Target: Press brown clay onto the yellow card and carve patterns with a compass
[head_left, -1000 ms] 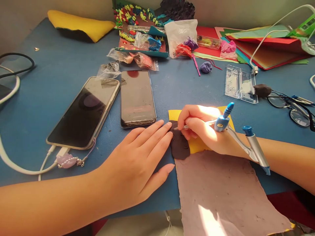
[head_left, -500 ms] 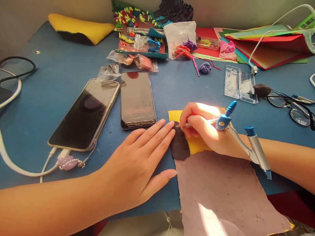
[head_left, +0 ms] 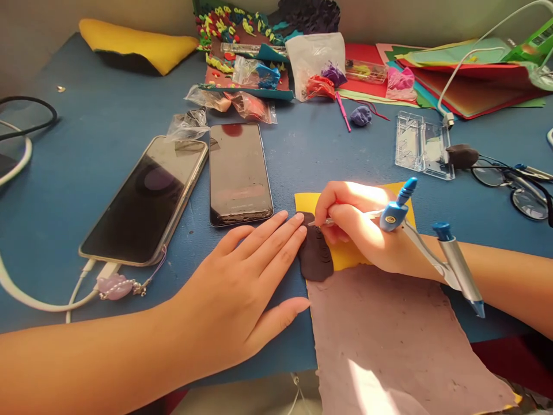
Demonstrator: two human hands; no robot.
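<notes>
A flat, rounded slab of black modelling clay [head_left: 317, 262] lies on a yellow sheet [head_left: 345, 261], with small curved marks cut along its right side. My left hand [head_left: 254, 276] lies flat and open, its fingertips touching the slab's upper left edge. In my right hand [head_left: 354, 222] is a drawing compass [head_left: 395, 214] with blue and silver parts, pinched near its needle leg. The needle end meets the upper part of the slab. The compass's other leg sticks out over my right wrist. A greyish-mauve clay layer [head_left: 389, 334] covers the lower sheet.
Two phones, one [head_left: 149, 202] with white cables and one [head_left: 242, 173] beside it, lie left. Bagged clay [head_left: 253, 106] and a pink tool [head_left: 343, 112] are behind. A clear plastic case [head_left: 423, 144], eyeglasses [head_left: 529, 199] and coloured folders [head_left: 479, 83] occupy the right.
The view has shifted slightly. The compass's pencil leg has swung a little right and down, while its needle end stays at the slab. My left hand rests in the same place.
</notes>
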